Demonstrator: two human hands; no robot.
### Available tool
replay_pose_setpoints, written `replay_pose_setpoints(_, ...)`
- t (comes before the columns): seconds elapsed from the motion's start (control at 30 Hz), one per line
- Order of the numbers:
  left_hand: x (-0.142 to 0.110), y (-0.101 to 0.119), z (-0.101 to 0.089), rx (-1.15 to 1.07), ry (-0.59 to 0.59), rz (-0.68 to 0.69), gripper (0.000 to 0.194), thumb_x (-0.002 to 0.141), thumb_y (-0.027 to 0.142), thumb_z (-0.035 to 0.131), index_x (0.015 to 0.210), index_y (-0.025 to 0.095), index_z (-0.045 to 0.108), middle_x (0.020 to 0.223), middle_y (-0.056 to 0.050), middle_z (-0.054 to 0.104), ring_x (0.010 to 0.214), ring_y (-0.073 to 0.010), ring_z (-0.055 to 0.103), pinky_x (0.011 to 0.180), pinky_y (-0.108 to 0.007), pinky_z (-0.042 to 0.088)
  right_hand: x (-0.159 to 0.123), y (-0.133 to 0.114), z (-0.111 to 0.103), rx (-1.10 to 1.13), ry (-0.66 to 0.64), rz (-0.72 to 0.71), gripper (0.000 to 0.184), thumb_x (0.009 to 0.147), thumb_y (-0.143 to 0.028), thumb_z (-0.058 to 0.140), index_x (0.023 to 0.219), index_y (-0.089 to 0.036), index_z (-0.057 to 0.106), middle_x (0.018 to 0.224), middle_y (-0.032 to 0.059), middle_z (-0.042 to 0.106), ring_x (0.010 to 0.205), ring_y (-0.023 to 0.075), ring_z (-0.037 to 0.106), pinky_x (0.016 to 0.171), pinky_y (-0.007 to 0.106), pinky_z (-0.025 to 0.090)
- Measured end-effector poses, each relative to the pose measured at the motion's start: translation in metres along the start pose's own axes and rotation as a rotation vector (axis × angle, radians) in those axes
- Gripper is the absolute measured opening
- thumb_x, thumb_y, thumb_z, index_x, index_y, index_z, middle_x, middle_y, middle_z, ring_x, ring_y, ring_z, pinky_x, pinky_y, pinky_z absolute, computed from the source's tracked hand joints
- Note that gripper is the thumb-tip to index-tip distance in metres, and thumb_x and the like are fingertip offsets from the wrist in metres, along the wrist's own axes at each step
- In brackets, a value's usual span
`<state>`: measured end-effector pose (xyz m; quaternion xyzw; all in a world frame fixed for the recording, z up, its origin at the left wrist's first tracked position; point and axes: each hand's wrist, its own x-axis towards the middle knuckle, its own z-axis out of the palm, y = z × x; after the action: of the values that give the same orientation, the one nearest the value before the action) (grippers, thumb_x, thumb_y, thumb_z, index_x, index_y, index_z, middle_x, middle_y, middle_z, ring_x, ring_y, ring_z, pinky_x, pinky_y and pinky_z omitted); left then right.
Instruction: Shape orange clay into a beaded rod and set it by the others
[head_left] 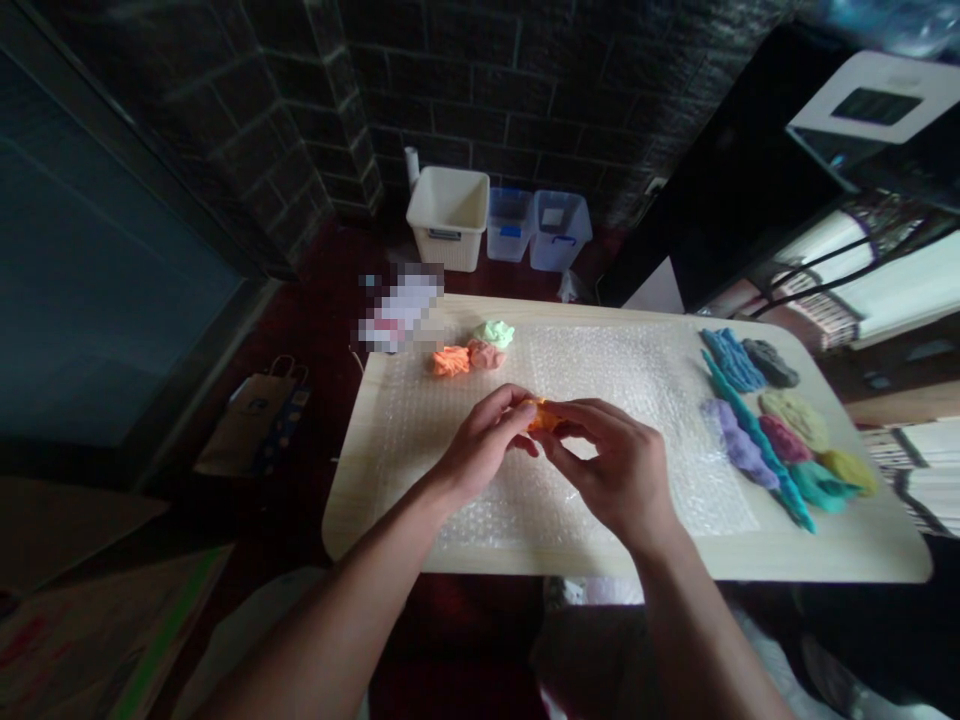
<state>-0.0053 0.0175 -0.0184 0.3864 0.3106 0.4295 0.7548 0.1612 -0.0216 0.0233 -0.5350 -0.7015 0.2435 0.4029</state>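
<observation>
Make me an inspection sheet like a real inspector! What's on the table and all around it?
Surface: pale table, partly under bubble wrap.
Job's things: orange lump held above the wrap; farther off, a reddish-orange lump, brownish-pink lump and pale green lump sit close together; colourful pieces lie at the right end.
Clutter: whitish item at the far left corner, too blurred to name.
Grippers: bare left hand and right hand, both on the orange lump.
Cables: none I can be sure of.
Surroundings: cream bin, two clear bins, paper bag, dark block wall.
</observation>
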Motion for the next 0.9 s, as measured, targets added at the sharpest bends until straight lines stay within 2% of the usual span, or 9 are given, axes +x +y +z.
replay_pose_setpoints(0.17,-0.001,0.000,0.001,0.090,0.024,0.019,0.022,0.088,0.032,0.077,0.100,0.015,0.069,0.097,-0.005,0.071,0.093,-0.0174,0.067,0.085,-0.030,0.053,-0.001,0.002,0.008,-0.135,0.065,-0.044,0.020,0.083,-0.012,0.076,0.101,-0.020,0.074,0.091,0.0027,0.077,0.072,0.0159,0.073,0.067,0.030,0.059)
replay_pose_setpoints(0.27,0.000,-0.001,0.001,0.099,0.034,0.036,0.020,0.085,0.026,0.078,0.100,0.014,0.071,0.096,-0.006,0.072,0.091,-0.0168,0.068,0.085,-0.030,0.053,-0.002,0.007,0.014,-0.166,0.092,-0.063,0.016,0.082,-0.011,0.075,0.095,-0.019,0.071,0.085,0.0024,0.074,0.067,0.0149,0.068,0.063,0.030,0.055)
replay_pose_setpoints(0.33,0.000,-0.001,0.001,0.078,0.023,0.019,0.017,0.084,0.023,0.077,0.097,0.014,0.073,0.092,-0.006,0.073,0.087,-0.0161,0.069,0.083,-0.029,0.053,-0.003,0.011,0.017,-0.140,0.101,-0.051,0.014,0.082,-0.012,0.076,0.093,-0.019,0.070,0.083,0.0023,0.073,0.065,0.0145,0.067,0.062,0.029,0.054)
replay_pose_setpoints(0.43,0.000,-0.002,0.001,0.033,0.009,-0.002,0.015,0.085,0.023,0.076,0.096,0.013,0.075,0.089,-0.006,0.075,0.083,-0.0153,0.070,0.080,-0.028,0.053,-0.004,0.017,0.020,-0.020,0.102,0.041,0.013,0.083,-0.017,0.077,0.093,-0.020,0.069,0.082,0.0024,0.073,0.064,0.0146,0.066,0.061,0.029,0.054)
replay_pose_setpoints(0.53,0.001,-0.002,-0.001,-0.003,0.020,-0.019,0.016,0.086,0.027,0.076,0.095,0.013,0.075,0.085,-0.006,0.075,0.075,-0.0136,0.068,0.073,-0.026,0.053,-0.003,0.016,0.018,0.094,0.053,0.096,0.012,0.087,-0.023,0.076,0.097,-0.020,0.070,0.084,0.0037,0.074,0.069,0.0162,0.069,0.064,0.030,0.058)
replay_pose_setpoints(0.7,0.002,0.001,-0.003,0.001,0.057,-0.030,0.022,0.084,0.032,0.079,0.092,0.013,0.073,0.086,-0.007,0.076,0.071,-0.0147,0.069,0.067,-0.026,0.053,0.003,0.003,0.006,-0.010,-0.032,-0.091,0.022,0.092,-0.020,0.072,0.114,-0.019,0.075,0.106,0.0097,0.075,0.083,0.0181,0.073,0.074,0.033,0.062)
replay_pose_setpoints(0.9,0.001,0.001,-0.001,0.051,0.071,-0.016,0.023,0.085,0.033,0.078,0.095,0.015,0.069,0.080,-0.005,0.074,0.070,-0.0152,0.070,0.070,-0.028,0.055,0.001,0.003,0.003,-0.116,-0.020,-0.091,0.014,0.086,-0.018,0.076,0.101,-0.020,0.077,0.086,0.0039,0.078,0.068,0.0166,0.073,0.064,0.029,0.060)
